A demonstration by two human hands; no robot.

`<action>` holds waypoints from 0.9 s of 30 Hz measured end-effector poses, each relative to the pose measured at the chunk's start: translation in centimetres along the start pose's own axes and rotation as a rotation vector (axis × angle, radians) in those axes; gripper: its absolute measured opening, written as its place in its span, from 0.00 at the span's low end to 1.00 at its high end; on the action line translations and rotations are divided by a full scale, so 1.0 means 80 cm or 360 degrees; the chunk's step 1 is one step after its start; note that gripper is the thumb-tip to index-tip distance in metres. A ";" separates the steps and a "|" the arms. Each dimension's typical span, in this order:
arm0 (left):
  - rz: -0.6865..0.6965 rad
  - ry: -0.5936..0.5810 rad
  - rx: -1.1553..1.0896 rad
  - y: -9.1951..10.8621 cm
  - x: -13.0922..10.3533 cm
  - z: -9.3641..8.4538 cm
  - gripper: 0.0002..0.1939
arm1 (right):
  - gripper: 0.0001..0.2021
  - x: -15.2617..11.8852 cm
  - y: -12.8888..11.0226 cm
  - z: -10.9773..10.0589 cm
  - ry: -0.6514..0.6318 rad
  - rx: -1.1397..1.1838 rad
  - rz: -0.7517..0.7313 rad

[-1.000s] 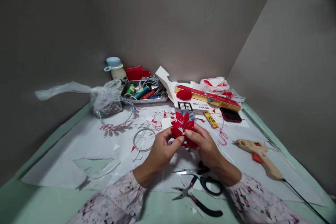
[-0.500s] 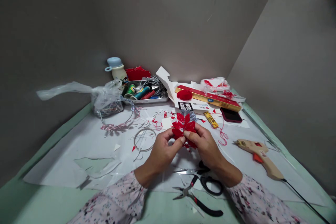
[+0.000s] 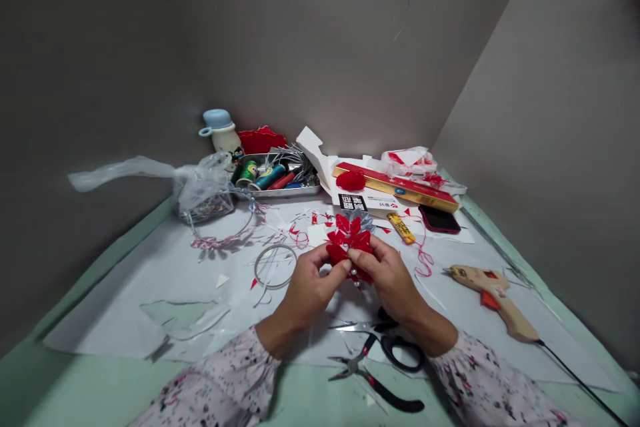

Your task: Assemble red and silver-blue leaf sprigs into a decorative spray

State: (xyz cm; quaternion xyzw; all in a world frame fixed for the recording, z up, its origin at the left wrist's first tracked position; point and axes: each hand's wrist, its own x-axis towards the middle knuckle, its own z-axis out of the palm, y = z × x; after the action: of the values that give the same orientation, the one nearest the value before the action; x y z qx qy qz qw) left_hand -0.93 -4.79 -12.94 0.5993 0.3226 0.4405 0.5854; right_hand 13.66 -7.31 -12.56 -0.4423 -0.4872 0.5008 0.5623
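Note:
Between my hands is a red flower ornament (image 3: 349,232) with pointed petals and small white beads hanging at its lower side. My left hand (image 3: 315,280) grips its left petals, thumb pressed near the centre. On the other side my right hand (image 3: 393,277) pinches the flower, its thumb meeting the left one close to the middle. The fingers behind the petals are partly hidden. Just below my hands lie scissors (image 3: 403,352) with black handles and pliers (image 3: 355,365) with black and red grips.
A beige glue gun (image 3: 500,293) with a cord lies at right. Behind stand a metal tray (image 3: 285,193) of thread spools, a bottle (image 3: 223,130) and a long red-gold box (image 3: 400,185). A plastic bag (image 3: 197,180), wire ring (image 3: 275,267) and phone (image 3: 439,219) lie around.
Almost nothing differs. Both hands keep the same hold on the red flower ornament, and the whole view has shifted very slightly.

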 end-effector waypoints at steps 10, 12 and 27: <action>-0.0108 -0.0037 -0.0091 0.003 -0.001 0.004 0.09 | 0.09 0.000 0.008 -0.002 0.0017 0.0258 -0.0040; -0.0123 -0.0040 -0.0090 0.004 -0.001 0.004 0.10 | 0.11 0.000 0.010 -0.003 0.0021 0.0285 -0.0043; -0.0094 -0.0089 -0.0145 0.006 -0.001 0.005 0.16 | 0.10 0.003 0.015 -0.004 0.0136 0.0230 -0.0017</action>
State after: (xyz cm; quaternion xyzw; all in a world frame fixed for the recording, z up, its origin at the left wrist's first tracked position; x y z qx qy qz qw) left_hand -0.67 -5.12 -12.43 0.5744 0.3033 0.4203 0.6336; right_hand 13.85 -6.93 -13.73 -0.4190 -0.4276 0.5124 0.6157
